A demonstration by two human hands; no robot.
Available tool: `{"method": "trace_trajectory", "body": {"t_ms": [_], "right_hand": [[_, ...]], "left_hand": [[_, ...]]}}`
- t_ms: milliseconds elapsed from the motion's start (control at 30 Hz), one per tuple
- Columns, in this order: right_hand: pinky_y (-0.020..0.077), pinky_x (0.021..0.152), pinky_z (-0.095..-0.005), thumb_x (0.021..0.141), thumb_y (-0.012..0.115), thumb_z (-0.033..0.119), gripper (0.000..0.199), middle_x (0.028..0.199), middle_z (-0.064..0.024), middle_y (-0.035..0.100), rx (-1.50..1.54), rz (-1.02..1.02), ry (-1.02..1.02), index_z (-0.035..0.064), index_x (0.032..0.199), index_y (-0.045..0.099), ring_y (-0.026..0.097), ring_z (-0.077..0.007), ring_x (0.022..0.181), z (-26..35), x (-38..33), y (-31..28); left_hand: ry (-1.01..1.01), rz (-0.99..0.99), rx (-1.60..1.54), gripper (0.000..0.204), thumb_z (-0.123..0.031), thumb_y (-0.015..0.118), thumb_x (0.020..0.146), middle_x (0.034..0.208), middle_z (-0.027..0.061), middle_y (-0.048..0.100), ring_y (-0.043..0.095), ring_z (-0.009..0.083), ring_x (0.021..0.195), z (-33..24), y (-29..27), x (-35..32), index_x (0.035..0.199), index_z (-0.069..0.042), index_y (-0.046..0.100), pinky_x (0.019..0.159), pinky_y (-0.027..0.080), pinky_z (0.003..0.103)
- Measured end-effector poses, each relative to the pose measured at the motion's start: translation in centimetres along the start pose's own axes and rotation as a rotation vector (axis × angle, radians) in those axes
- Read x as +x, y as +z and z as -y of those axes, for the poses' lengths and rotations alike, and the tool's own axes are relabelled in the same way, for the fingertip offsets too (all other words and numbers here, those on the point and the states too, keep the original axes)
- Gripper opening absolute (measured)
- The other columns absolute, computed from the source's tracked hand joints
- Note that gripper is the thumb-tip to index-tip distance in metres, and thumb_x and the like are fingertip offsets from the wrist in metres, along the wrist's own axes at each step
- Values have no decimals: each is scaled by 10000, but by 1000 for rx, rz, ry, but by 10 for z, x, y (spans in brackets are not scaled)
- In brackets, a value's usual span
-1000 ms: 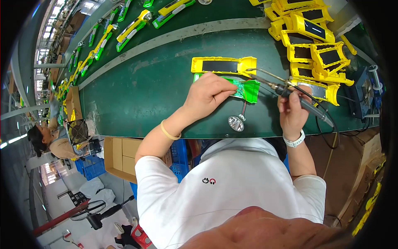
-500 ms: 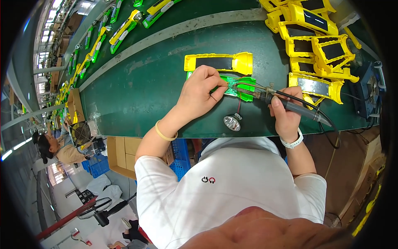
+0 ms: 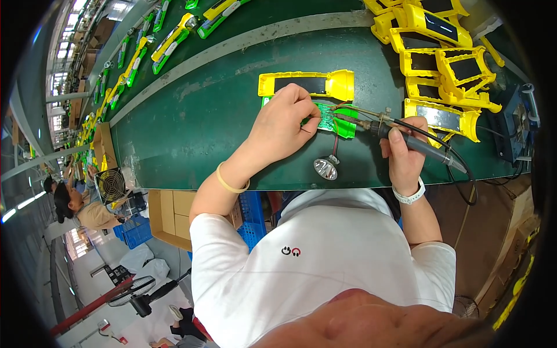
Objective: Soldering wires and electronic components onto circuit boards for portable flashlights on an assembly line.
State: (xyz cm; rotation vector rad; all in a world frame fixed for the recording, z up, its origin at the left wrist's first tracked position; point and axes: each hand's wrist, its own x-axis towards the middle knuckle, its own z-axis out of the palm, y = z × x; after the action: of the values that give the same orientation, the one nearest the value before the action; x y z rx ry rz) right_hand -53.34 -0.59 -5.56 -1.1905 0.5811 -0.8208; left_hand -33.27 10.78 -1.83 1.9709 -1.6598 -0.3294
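My right hand (image 3: 404, 158) grips a soldering iron (image 3: 422, 147) by its dark handle, a thin metal guide tube running along it. The iron's tip points left, at the green circuit board (image 3: 327, 118) in an open green torch housing (image 3: 348, 129). Over the board's left part, my left hand (image 3: 283, 123) has thumb and fingers pinched together; what they hold is too small to make out. Thin red and dark wires lead from the board to a round silver lamp reflector (image 3: 325, 169) nearer me. Just beyond the green housing lies a yellow housing half (image 3: 342, 85) with a dark panel.
Yellow housing halves (image 3: 429, 64) are piled at the far right, beside a blue bench unit (image 3: 510, 130). Beyond a grey strip (image 3: 232, 46), yellow-and-green torches (image 3: 171, 43) stand in a row. A fan (image 3: 111, 184), a cardboard box (image 3: 168, 214) and a co-worker (image 3: 87, 211) are to the left.
The soldering iron and my right hand have shifted slightly right, its tip drawn back a little on the board. My left hand stays pinched in nearly the same place.
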Motion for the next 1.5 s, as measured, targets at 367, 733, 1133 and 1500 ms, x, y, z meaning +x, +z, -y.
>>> {"method": "trace_trajectory", "body": {"t_ms": [367,733,1133,1500], "right_hand": [[375,474,-187,857,597,110,236,729,-44,504,31,-22,-29,59,936,381,457,-66,544,-1,2,-4],[385,487,-189,855,594,114,237,725,-41,512,-22,4,-26,50,951,387,457,-61,541,5,-8,-7],[356,449,-181,843,613,86,232,668,-23,524,-47,27,10,58,913,393,435,-41,502,-3,-3,-10],[383,517,-187,838,618,67,247,706,-24,519,-41,86,14,45,933,391,451,-46,569,-5,-4,-6]], "left_hand": [[47,-249,379,220,-162,757,637,743,69,522,527,230,705,-4,-25,-14,755,-75,593,583,435,338],[181,-182,70,234,-2,702,669,836,56,576,569,217,801,10,-4,-17,894,-54,661,667,477,305],[455,-101,389,320,-30,611,641,822,54,555,594,190,799,6,1,-16,954,-59,670,650,521,282],[444,-58,407,330,-49,596,661,840,60,546,594,188,829,4,-2,-17,984,-52,665,658,520,282]]}}
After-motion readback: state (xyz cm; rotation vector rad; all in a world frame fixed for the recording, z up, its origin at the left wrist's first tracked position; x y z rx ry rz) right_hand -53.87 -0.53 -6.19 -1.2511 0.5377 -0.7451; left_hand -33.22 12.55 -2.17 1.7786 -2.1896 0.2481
